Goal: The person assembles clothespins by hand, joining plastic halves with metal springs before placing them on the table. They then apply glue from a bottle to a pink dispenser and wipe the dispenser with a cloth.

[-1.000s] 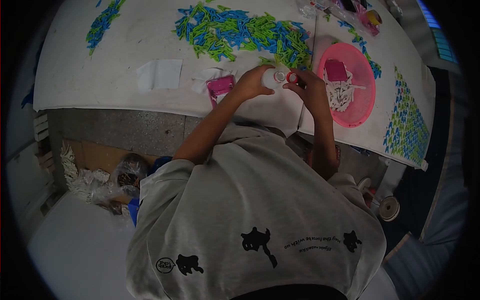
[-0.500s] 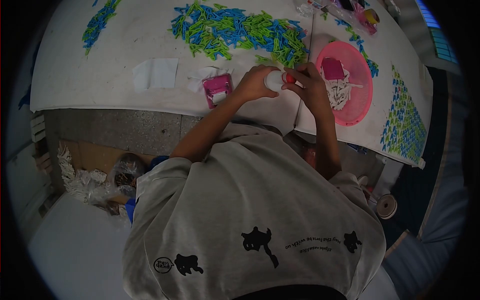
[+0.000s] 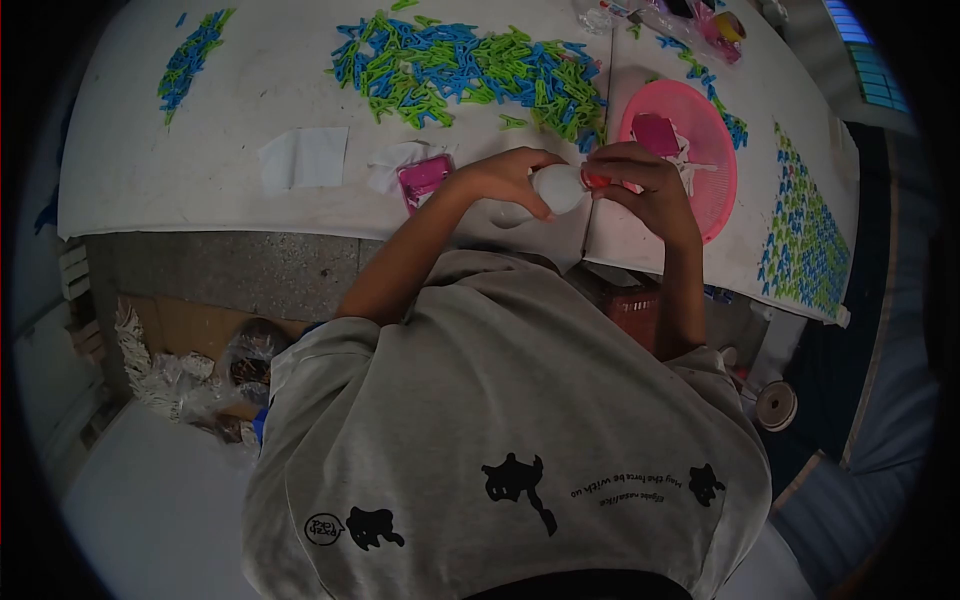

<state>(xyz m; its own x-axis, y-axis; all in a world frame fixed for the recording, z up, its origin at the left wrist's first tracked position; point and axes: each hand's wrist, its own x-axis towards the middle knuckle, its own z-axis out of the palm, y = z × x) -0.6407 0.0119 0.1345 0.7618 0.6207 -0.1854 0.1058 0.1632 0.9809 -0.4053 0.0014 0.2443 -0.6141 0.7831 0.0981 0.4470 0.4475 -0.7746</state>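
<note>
My left hand is wrapped round a white bottle, which lies tilted sideways just above the table's near edge. At the bottle's right end, my right hand pinches its red cap between thumb and fingers. Beside my left wrist is a small magenta plastic box, partly covered by the forearm. A pink basket stands behind my right hand, with a magenta piece and white strips in it.
A heap of blue and green clothes pegs lies beyond my hands. More pegs are laid in rows at the right, with a smaller group far left. A white paper sheet lies left of the box.
Both hands and the bottle have come a little nearer my body. My right hand has shifted slightly right, still at the red cap. The view has also shifted slightly.
</note>
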